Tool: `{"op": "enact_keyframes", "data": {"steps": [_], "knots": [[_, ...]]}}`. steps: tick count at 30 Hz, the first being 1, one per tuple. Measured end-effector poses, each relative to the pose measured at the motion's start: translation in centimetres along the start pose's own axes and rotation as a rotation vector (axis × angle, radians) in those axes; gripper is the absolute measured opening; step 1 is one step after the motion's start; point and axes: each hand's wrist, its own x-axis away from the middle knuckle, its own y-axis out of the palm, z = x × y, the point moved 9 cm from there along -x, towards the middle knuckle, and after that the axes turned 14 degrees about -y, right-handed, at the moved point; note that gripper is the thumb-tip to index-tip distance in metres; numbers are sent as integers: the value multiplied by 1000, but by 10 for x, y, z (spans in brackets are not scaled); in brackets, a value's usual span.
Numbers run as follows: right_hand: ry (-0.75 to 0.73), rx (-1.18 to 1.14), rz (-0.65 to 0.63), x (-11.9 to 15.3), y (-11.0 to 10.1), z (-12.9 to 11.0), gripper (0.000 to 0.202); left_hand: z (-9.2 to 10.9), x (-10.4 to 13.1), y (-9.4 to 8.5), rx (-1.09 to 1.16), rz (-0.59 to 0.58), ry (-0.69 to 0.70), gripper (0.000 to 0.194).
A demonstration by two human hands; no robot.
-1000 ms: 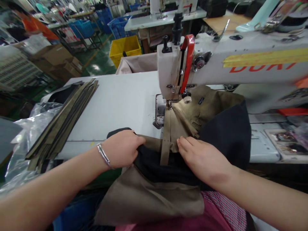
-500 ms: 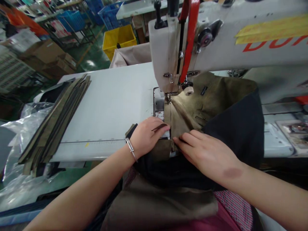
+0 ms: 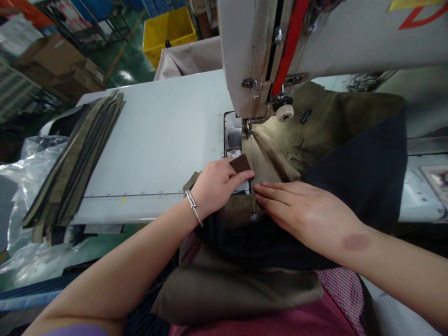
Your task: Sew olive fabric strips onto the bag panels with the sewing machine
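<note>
An olive garment [image 3: 269, 163] with a dark lining lies under the needle of a white sewing machine [image 3: 241, 60]. My left hand [image 3: 219, 184], a silver bangle at its wrist, pinches a small dark brown piece [image 3: 240, 164], perhaps a label, between thumb and fingers at the garment's left edge. Flat on the cloth, fingers stretched out, my right hand [image 3: 297, 205] presses just to the right of the left thumb. The presser foot [image 3: 248, 128] rests on the strip along the garment's edge. Part of the garment hangs over the table's front edge toward my lap.
A stack of olive and black fabric strips [image 3: 75, 158] lies at the left of the white sewing table [image 3: 168, 126]. Clear plastic [image 3: 21, 200] hangs beyond it. A yellow crate [image 3: 170, 35] and cardboard boxes [image 3: 58, 60] stand behind. A printed ruler [image 3: 136, 195] runs along the front.
The brown piece has turned so its flat face shows in my left hand. My right hand's fingers have straightened on the cloth. The view has moved closer to the machine.
</note>
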Motion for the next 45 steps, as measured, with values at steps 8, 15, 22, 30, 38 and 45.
{"op": "enact_keyframes", "data": {"steps": [8,15,22,30,38,45], "knots": [[-12,-10,39,0,-2,0,30,3,-8,2,-49,-12,-4,47],[-78,36,143,6,-6,-8,26,26,29,12,-231,-1,346,23],[-104,34,171,6,-8,-7,23,27,41,14,-276,73,431,27],[-135,20,141,-1,-7,12,21,27,24,13,-333,84,448,26],[-170,13,119,-15,-13,32,17,24,5,12,-390,77,458,25],[-198,26,110,-25,-17,48,16,17,-12,7,-373,115,441,26]]}}
